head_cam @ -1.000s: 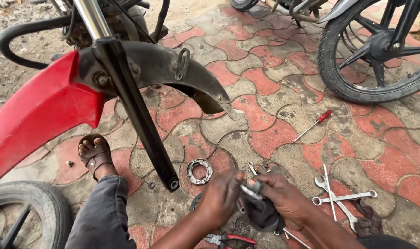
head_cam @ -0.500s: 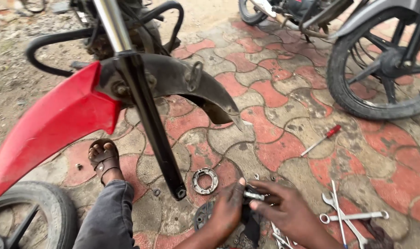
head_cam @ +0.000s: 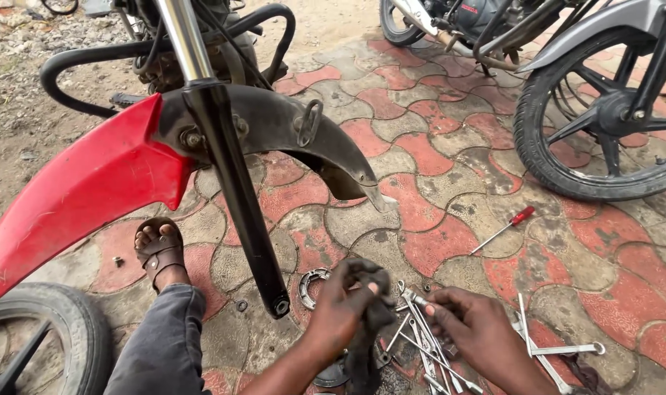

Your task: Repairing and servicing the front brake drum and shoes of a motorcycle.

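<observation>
One red mudguard point(head_cam: 77, 197) and one black fork leg point(head_cam: 238, 212) stand at 10 o'clock, one sandalled foot point(head_cam: 159, 251) below. One ring bearing point(head_cam: 311, 287) lies flat by the fork end. Left hand point(head_cam: 344, 311): fingers clenched on one dark rag point(head_cam: 369, 329), at 6 o'clock. Right hand point(head_cam: 479, 333): fingers pinch one small metal part point(head_cam: 415, 298), its long axis running 10 to 4 o'clock. Several spanners point(head_cam: 552, 350) lie beside it. One red-handled screwdriver point(head_cam: 505, 229) points from 2 to 8 o'clock. Two wheels point(head_cam: 603, 139) in view.

Bright even daylight, soft shadows, sharp focus throughout.
</observation>
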